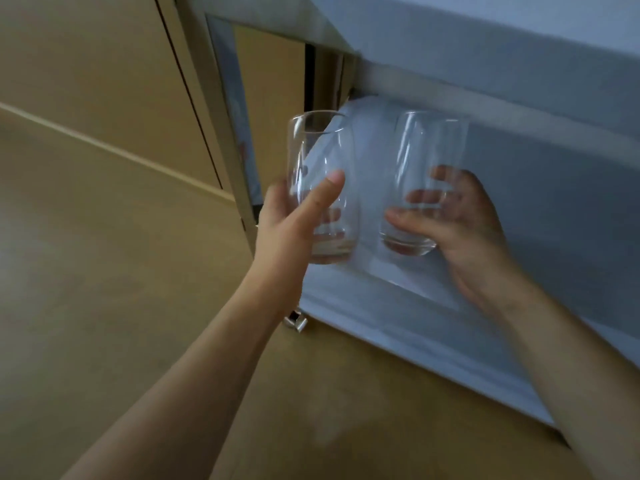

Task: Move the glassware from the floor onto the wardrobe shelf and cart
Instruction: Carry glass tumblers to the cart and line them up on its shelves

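Far left: tan wooden floor (pixel 104 271), a pale seam running across it on the diagonal. Beyond it, a tan panel with a dark vertical gap.

Left of centre: a grey metal upright (pixel 221 133) slants down from the top edge. A small metal fitting (pixel 295 320) sits at the near corner of the white unit, on the floor.

Centre: left hand (pixel 294 220) comes up from the near left on a bare forearm. It grips the left glass (pixel 322 181), a clear tumbler. Thumb lies across the near side of the glass, fingers curl round the far side and show through it. Glass is roughly upright, mouth up, tilted a little, held in the air well above the floor. Empty as far as I can tell.

Just right of it: the right glass (pixel 422 181), another clear tumbler, leaning slightly right, mouth up. The two glasses sit near each other but apart. Right hand (pixel 460 230) holds it low down, fingers wrapped round the lower body and base, seen through the glass; forearm enters from the near right.

Behind both glasses: the white shelf (pixel 381 320) of the wardrobe, a pale flat surface with a grey back wall (pixel 554 202) to the right. Both glasses hang in front of and above that shelf; neither rests on it. Picture is motion-blurred, so edges are soft.
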{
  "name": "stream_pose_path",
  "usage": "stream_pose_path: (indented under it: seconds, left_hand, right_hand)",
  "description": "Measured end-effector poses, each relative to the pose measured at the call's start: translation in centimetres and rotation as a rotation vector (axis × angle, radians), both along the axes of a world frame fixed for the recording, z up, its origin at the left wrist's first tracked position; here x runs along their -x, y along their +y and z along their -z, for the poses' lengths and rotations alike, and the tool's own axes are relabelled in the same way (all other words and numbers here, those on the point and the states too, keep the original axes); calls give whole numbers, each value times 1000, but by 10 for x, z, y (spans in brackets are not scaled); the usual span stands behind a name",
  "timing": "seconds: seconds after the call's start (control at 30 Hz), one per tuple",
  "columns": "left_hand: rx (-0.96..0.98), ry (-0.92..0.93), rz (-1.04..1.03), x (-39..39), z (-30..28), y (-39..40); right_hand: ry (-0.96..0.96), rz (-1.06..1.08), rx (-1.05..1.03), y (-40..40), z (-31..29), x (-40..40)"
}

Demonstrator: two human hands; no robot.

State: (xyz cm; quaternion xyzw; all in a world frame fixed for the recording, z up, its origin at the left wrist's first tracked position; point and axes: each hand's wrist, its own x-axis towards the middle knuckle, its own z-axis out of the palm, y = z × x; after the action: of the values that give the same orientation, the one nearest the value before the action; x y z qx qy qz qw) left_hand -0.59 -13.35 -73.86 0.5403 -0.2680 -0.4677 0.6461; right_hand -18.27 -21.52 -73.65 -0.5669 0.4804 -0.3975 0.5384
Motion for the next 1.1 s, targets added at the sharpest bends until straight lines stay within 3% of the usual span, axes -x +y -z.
stream_pose_path:
  seconds: [0.27,0.5,0.7,0.87,1.1]
  left_hand:
    - [218,-138,-84,-6,37,-40]
    - [262,-126,-127,-6,41,-60]
    - [305,-215,-137,-3,48,-63]
    - [305,-174,-124,-6,53,-67]
    - [311,-270,-100,-7,57,-69]
  right_hand:
    - [72,31,241,-37,22,-8]
    - [135,72,330,-59,32,-29]
    - [138,190,374,-123,36,-58]
    - [230,172,434,-179,40,-85]
    - [254,153,454,-227,47,-107]
